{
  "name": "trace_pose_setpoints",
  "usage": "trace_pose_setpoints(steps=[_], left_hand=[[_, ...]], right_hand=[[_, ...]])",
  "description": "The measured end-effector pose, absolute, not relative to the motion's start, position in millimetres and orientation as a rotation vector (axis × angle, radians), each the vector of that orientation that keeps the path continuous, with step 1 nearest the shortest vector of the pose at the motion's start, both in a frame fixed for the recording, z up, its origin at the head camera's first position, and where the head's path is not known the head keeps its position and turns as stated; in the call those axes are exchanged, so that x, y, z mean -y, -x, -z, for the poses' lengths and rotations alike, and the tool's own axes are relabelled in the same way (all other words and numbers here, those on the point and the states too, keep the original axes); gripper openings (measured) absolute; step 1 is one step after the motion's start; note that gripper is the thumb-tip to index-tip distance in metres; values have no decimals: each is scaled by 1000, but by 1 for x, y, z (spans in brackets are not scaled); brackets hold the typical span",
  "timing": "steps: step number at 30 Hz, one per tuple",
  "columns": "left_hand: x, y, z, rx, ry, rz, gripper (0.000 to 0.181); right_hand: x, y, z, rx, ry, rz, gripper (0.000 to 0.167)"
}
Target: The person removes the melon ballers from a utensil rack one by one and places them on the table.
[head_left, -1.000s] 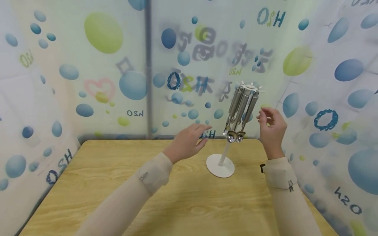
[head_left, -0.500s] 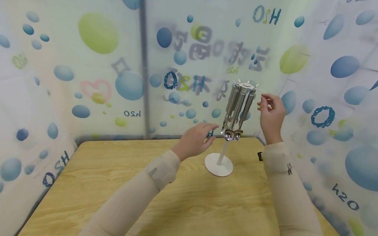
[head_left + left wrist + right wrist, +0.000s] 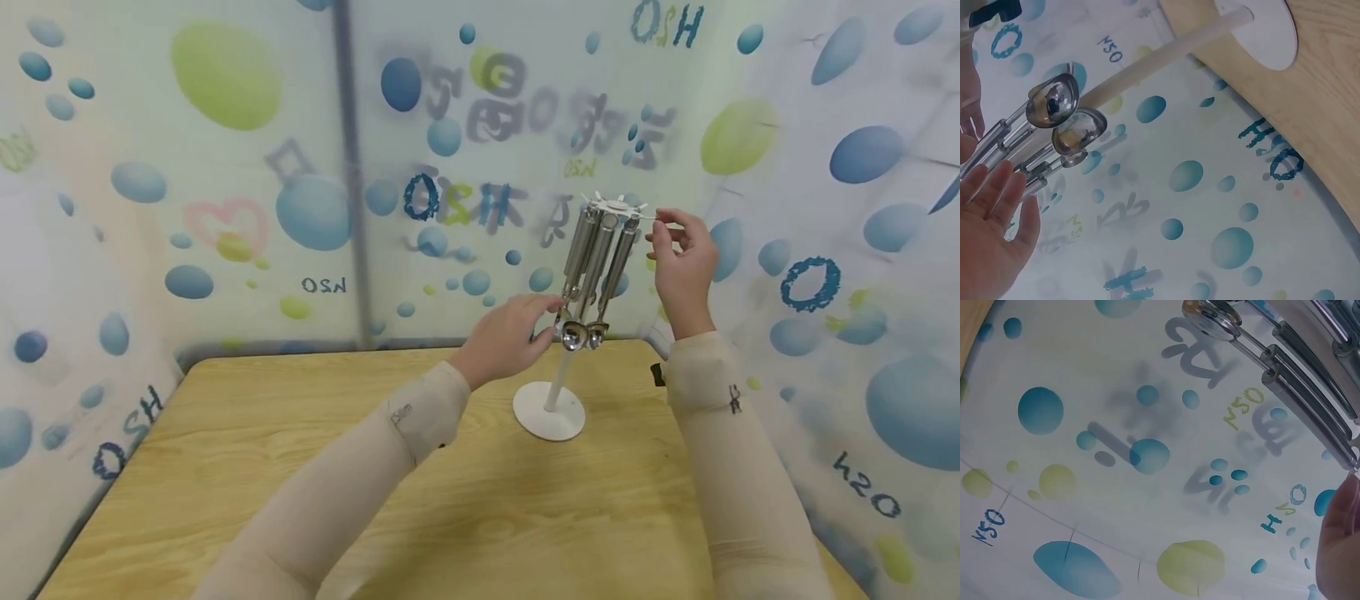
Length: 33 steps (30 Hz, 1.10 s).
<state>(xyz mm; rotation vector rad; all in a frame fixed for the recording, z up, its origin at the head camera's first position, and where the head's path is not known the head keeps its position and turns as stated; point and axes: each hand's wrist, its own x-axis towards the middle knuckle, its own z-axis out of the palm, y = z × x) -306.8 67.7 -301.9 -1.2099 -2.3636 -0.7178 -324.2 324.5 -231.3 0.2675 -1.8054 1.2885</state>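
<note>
A white utensil rack (image 3: 617, 206) stands on the table, its round base (image 3: 536, 418) flat and its top ringed with hooks. Several silver ladle-like utensils (image 3: 597, 258) hang from it, bowls down. My right hand (image 3: 684, 271) is at the rack's right side, thumb and forefinger meeting at one hook's tip, seemingly pinching it. Only part of that hand (image 3: 1341, 550) shows in the right wrist view, beside a handle's upper end. My left hand (image 3: 504, 340) has its fingers extended beside the bowls on the left. In the left wrist view its fingers (image 3: 1007, 194) lie close to the utensils; contact is unclear.
The wood-grain table (image 3: 247, 467) reaches back to a pale curtain (image 3: 315, 208) printed with blue and green drops. Another curtain (image 3: 795, 208) hangs close on the right, behind my right hand.
My left hand has moved right, up to the hanging utensils. My right hand has risen to the hook on the rack's right. The rack appears to shift slightly left as the head view turns.
</note>
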Motion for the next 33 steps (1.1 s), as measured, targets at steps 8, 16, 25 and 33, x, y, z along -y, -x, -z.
trace_pose_setpoints(steps=[8, 16, 25, 33], left_hand=[[-79, 316, 298, 2418, 1162, 916, 41], [-87, 318, 294, 2452, 1117, 1147, 39], [-95, 319, 289, 2441, 1127, 1216, 36], [-102, 319, 287, 2433, 1105, 1302, 38]], right_hand=[[-323, 330, 220, 1889, -254, -1273, 29], [-324, 332, 213, 1899, -283, -1353, 28], [-332, 331, 203, 2040, -284, -1382, 33], [-330, 327, 192, 2134, -298, -1364, 30]])
